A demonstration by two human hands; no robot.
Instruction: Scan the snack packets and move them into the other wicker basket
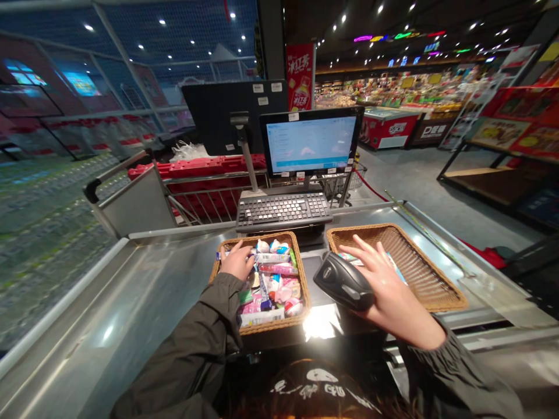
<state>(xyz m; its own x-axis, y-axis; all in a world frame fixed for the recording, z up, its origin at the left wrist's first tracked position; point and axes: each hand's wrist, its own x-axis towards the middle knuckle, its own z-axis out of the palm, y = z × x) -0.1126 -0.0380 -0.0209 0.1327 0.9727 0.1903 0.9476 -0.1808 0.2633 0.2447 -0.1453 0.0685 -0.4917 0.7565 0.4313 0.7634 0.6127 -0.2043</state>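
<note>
My left hand (238, 263) reaches over the left side of a wicker basket (304, 291) filled with small colourful packaged goods (279, 282). Its fingers are apart, and no item shows in its grasp. My right hand (386, 282) is open, fingers spread, over the near left part of a second wicker basket (419, 256). A black handheld barcode scanner (345, 282) sits against or just in front of my right palm, without fingers wrapped round it. Bright packaging (396, 269) shows beside my right fingers; I cannot tell whether they touch it.
Behind the baskets stand a black keyboard (283, 208) and a lit monitor (311, 142), with a second screen's dark back (218, 116) to its left. A metal counter (144, 302) surrounds them. Red crates (209, 169) and a cart panel (131, 203) lie beyond.
</note>
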